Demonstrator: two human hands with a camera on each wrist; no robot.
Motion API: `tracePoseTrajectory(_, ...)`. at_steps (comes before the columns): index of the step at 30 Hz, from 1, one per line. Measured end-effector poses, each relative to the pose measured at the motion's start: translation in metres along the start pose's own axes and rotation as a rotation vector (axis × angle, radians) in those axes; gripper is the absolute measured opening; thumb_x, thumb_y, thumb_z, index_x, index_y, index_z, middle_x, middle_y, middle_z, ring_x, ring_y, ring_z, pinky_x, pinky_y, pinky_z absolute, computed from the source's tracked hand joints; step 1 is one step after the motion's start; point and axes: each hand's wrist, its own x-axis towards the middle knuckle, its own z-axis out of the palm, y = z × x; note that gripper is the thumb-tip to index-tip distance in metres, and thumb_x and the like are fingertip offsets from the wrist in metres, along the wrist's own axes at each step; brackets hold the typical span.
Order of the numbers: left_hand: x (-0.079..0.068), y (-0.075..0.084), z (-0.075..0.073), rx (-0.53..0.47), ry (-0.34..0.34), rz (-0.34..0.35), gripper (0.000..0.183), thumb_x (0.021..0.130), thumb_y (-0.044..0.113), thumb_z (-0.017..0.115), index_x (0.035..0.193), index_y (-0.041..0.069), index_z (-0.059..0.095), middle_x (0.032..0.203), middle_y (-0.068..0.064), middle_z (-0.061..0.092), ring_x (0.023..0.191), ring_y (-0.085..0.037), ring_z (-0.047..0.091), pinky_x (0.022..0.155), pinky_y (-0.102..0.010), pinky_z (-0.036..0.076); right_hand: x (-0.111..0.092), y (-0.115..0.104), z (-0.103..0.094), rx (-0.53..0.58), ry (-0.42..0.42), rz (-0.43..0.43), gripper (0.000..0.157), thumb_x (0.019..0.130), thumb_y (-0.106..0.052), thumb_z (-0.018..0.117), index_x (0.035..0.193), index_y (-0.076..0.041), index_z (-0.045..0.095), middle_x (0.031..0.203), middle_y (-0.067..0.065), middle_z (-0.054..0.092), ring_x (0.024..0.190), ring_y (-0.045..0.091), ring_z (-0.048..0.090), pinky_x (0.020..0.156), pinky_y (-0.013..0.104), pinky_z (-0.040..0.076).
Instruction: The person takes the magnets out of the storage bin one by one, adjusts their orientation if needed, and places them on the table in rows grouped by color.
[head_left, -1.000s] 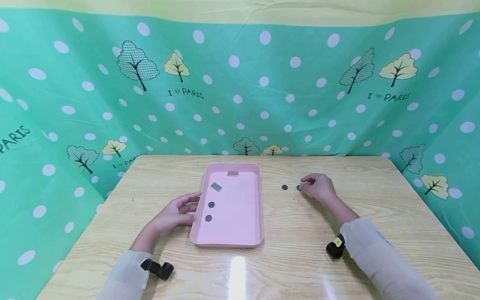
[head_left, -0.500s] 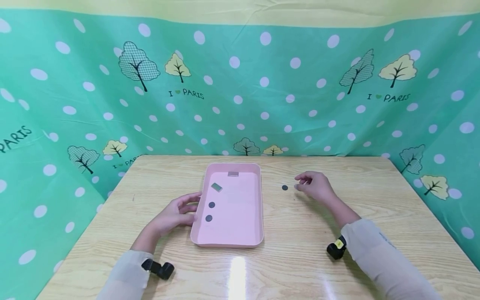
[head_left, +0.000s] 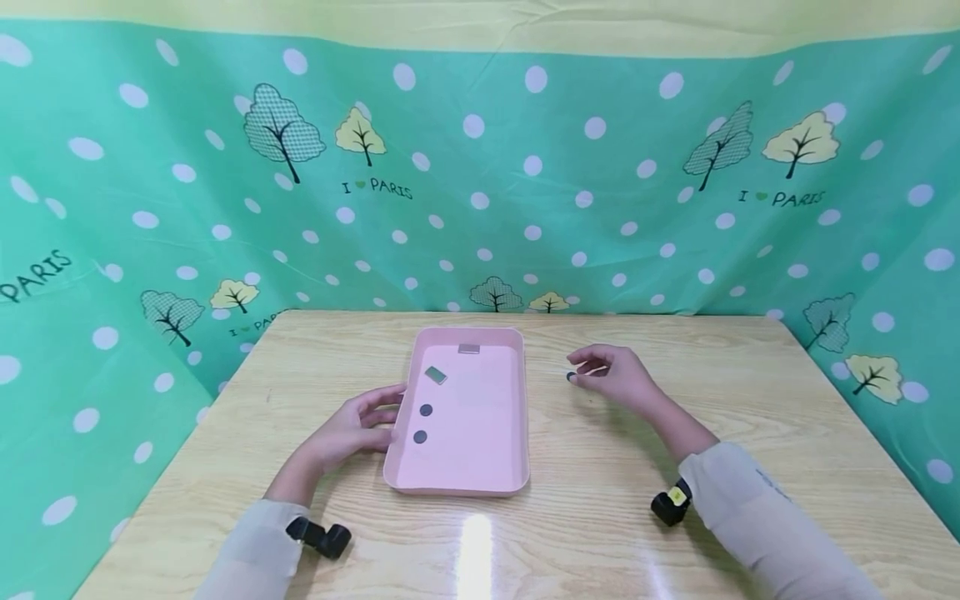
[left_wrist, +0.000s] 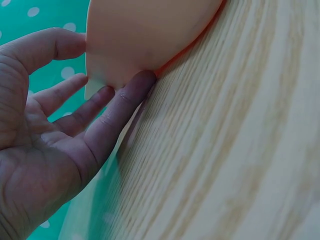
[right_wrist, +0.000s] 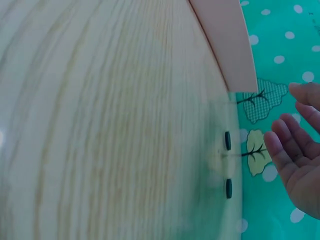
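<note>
A pink tray (head_left: 477, 475) holds two dark discs (head_left: 423, 423) and two small metallic rectangular pieces (head_left: 436, 375). At the tray's left side is my left hand (head_left: 347, 433), its thumb and fingertips touching the outer wall (left_wrist: 135, 40). My right hand (head_left: 615, 377) hovers to the right of the tray, fingers loosely bent. Beside its thumb in the head view shows a dark disc (head_left: 571, 377). From the right wrist, two dark discs, a nearer-tray disc (right_wrist: 228, 140) and another disc (right_wrist: 229, 188), lie on the table, apart from the fingers. In the head view the second one is hidden behind the hand.
A light wooden table (head_left: 585, 517) lies under everything. Behind and beside it hangs a green dotted cloth (head_left: 480, 167) with tree prints. Small black cameras are strapped to both wrists (head_left: 330, 540).
My right hand has moved left, from the right-hand loose disc to the left-hand one. My left hand stays at the tray, and the head view has shifted slightly.
</note>
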Motion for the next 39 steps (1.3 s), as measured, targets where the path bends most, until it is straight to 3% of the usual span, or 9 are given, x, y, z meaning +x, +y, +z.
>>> tracePoseTrajectory(8,0.001,0.001,0.002,0.000,0.010,-0.008,0.069,0.075,0.004,0.067,0.135,0.020,0.036,0.134,-0.004,0.038,0.115,-0.028,0.043,0.080,-0.039,0.049,0.002,-0.014,0.009,0.061,-0.051,-0.031,0.031,0.075,-0.017,0.070,0.105,-0.011,0.062,0.108,0.016,0.058,0.091,0.023,0.059,0.075,0.026,0.050)
tracePoseTrajectory(15,-0.001,0.001,0.000,-0.002,0.020,-0.014,0.070,0.074,0.004,0.069,0.134,0.021,0.037,0.134,-0.004,0.037,0.116,-0.028,0.043,0.080,-0.039,0.048,-0.008,-0.059,0.013,0.026,-0.100,-0.091,0.029,0.076,-0.008,0.068,0.105,-0.007,0.062,0.102,0.008,0.061,0.089,0.025,0.058,0.074,0.026,0.050)
tracePoseTrajectory(24,0.000,0.002,0.001,-0.012,-0.021,0.011,0.071,0.075,0.003,0.067,0.136,0.016,0.033,0.135,-0.009,0.034,0.116,-0.032,0.042,0.079,-0.040,0.049,0.008,-0.051,0.022,0.020,-0.220,-0.182,0.033,0.075,-0.013,0.071,0.107,-0.011,0.063,0.100,0.007,0.062,0.087,0.022,0.059,0.074,0.030,0.050)
tracePoseTrajectory(30,0.000,0.003,0.001,-0.005,0.001,-0.016,0.070,0.075,0.005,0.068,0.135,0.018,0.035,0.134,-0.006,0.036,0.116,-0.029,0.042,0.080,-0.039,0.049,0.016,-0.062,0.031,0.025,-0.341,-0.243,0.030,0.073,-0.008,0.071,0.101,-0.018,0.065,0.101,0.002,0.062,0.088,0.020,0.059,0.076,0.034,0.050)
tracePoseTrajectory(39,0.000,0.002,0.001,-0.004,-0.017,0.001,0.069,0.076,0.005,0.066,0.136,0.017,0.033,0.136,-0.009,0.034,0.117,-0.032,0.041,0.080,-0.040,0.048,0.023,-0.084,0.037,-0.022,-0.394,-0.244,0.031,0.073,-0.013,0.072,0.102,-0.019,0.065,0.102,-0.004,0.060,0.092,0.018,0.058,0.079,0.030,0.049)
